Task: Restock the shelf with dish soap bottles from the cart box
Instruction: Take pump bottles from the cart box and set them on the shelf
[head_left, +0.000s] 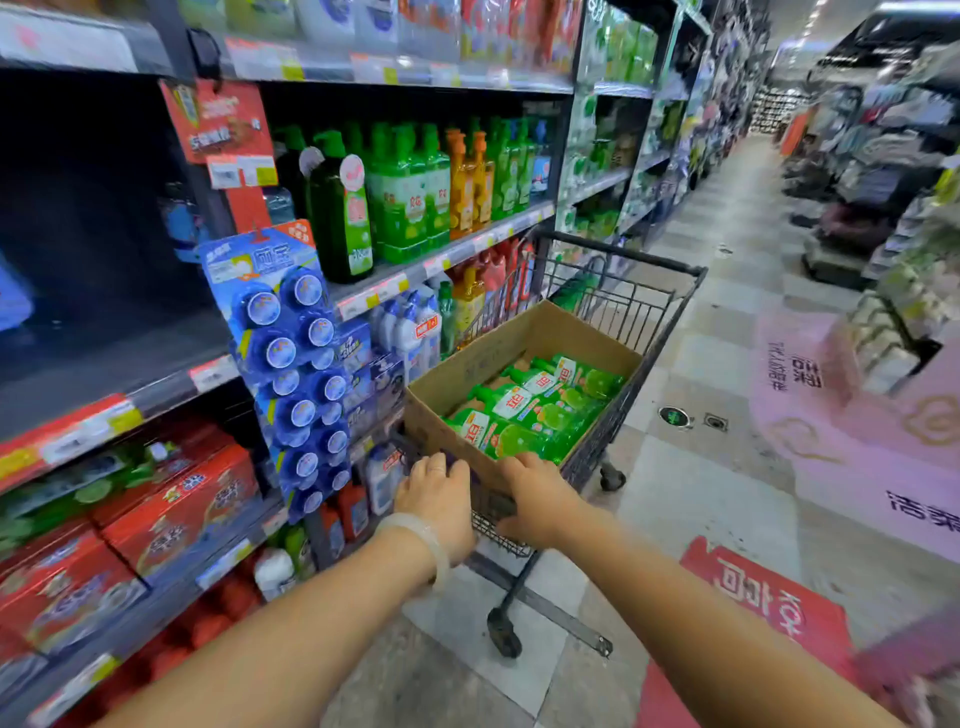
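Both hands, left (436, 499) and right (535, 493), grip the cart (644, 312) handle; its box (467, 364) holds green bottles (524, 415)

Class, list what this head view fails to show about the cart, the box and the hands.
- Cart handle: covered by left hand and right hand.
- Box: near wall hides the bottles' lower ends, so no count.
- Shelf price tags: blurred.

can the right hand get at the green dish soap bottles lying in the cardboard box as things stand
Probably yes: the right hand grips the cart's near edge right beside the open-topped cardboard box, and nothing covers the green dish soap bottles lying inside.
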